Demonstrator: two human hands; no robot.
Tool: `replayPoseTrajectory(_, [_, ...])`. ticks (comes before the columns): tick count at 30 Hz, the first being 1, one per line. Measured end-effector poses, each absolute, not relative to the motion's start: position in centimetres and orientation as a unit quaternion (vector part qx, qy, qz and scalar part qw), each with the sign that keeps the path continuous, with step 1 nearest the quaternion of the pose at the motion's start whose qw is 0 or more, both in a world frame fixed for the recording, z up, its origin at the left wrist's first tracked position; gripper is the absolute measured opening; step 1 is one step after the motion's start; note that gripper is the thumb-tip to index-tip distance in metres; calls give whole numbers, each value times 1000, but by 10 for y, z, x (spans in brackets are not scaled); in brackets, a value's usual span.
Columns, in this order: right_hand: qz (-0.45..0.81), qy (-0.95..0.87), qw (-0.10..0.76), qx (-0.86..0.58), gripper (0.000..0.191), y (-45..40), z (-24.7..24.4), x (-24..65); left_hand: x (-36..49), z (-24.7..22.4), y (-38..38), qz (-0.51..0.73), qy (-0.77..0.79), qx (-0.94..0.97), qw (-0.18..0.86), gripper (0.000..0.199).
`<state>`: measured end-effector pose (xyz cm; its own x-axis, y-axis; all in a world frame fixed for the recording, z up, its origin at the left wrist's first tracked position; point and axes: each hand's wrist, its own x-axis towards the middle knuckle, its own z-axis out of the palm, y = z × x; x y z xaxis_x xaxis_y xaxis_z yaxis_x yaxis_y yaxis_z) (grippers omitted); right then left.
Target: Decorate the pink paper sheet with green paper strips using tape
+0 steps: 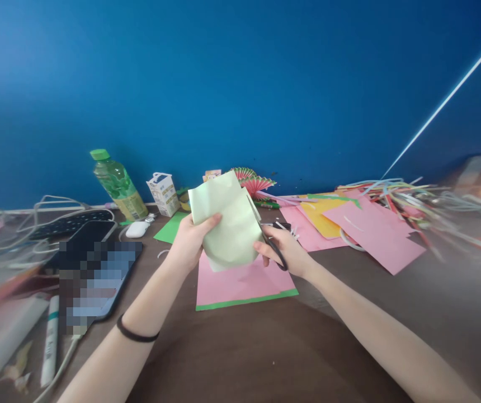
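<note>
A folded, pale green sheet of paper [227, 224] is held up off the table, its right and lower edges cut to a curve. My left hand [194, 238] grips it at the left edge, thumb on top and the other fingers behind. On the paper's right side my right hand [284, 249] is closed around a pair of scissors with black handles [279, 256]. The blades lie along the paper's right edge and are mostly hidden. Below the paper, a pink sheet with a green border [240, 288] lies flat on the brown table [240, 352].
Pink sheets [375, 229], a yellow sheet [324, 217] and heaped paper strips lie to the right. Behind stand a green-capped bottle [118, 187], a small carton [164, 195] and pleated paper fans [257, 183]. A phone [118, 280], marker [50, 341] and cables are at left.
</note>
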<state>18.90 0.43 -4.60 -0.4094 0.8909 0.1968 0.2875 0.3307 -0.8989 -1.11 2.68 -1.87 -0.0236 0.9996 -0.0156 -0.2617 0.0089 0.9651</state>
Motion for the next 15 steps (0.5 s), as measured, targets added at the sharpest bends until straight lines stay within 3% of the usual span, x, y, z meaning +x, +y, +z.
replayPoseTrajectory(15, [403,-722,368,-425,30,4,-45,188,-10,-16,25,561,436,417,567,37])
